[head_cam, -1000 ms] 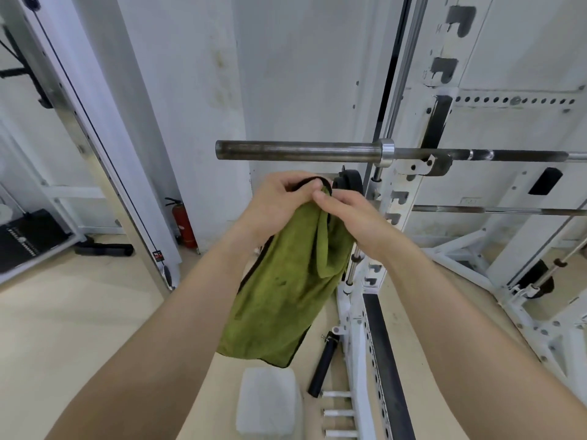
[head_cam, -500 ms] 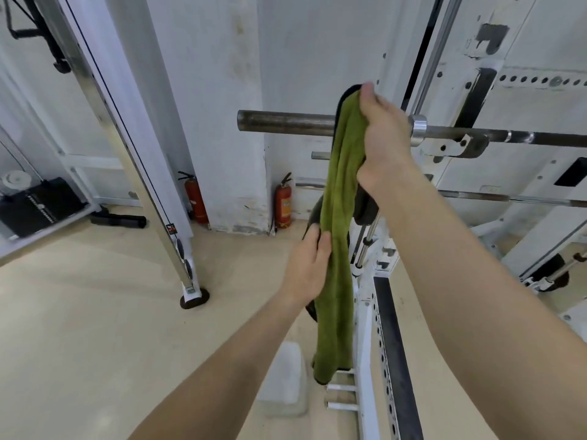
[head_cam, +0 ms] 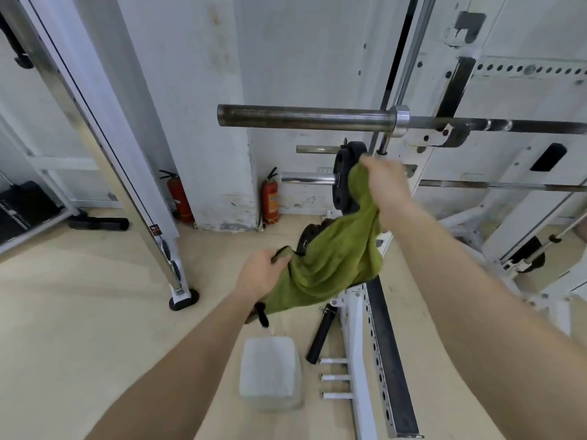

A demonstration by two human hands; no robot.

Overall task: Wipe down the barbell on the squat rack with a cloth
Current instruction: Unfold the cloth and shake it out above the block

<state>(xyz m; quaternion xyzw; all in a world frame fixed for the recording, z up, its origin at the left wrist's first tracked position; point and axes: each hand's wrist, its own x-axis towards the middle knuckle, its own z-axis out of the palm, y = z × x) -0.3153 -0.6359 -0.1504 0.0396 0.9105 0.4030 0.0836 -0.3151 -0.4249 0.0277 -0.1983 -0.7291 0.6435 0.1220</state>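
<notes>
Barbell (head_cam: 305, 117) is lying level on the rack (head_cam: 425, 139), its bare sleeve pointing left, above both my hands. Below it and apart from it, a green cloth (head_cam: 336, 258) is sagging between them. My right hand (head_cam: 386, 182) is pinching the upper end in curled fingers, and my left hand (head_cam: 259, 274) is gripping the lower edge. Black plates (head_cam: 344, 166) are sitting on pegs just behind the cloth.

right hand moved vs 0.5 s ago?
Yes. The right hand dropped from barbell height to below it, gripping the green cloth.
</notes>
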